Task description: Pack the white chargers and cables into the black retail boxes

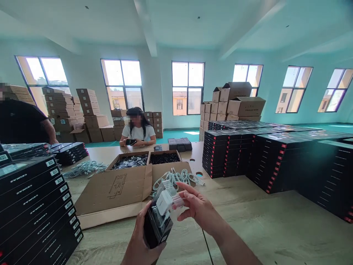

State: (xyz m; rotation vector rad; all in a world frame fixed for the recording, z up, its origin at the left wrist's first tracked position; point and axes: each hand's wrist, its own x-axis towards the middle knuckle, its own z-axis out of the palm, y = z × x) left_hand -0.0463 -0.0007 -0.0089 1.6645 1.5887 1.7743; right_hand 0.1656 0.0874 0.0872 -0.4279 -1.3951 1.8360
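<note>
My left hand [145, 239] is wrapped round a small black box [150, 230], which is tilted over the table. Clear plastic packaging [168, 186] and a white charger [164, 202] show at the top of this box. My right hand [197, 209] comes from the right, its fingers closed on a clear plastic piece [178, 200] beside the charger. Whether that piece is joined to the rest of the packaging I cannot tell. Just behind my hands lie coiled white cables [179, 177] on a cardboard flap.
An open carton [116, 187] holds many small dark items. Stacked black boxes stand left [35, 213] and right [264, 165]. More white cables [86, 168] lie at left. A person [139, 129] sits across the wooden table [248, 221]; another person [24, 121] is at far left.
</note>
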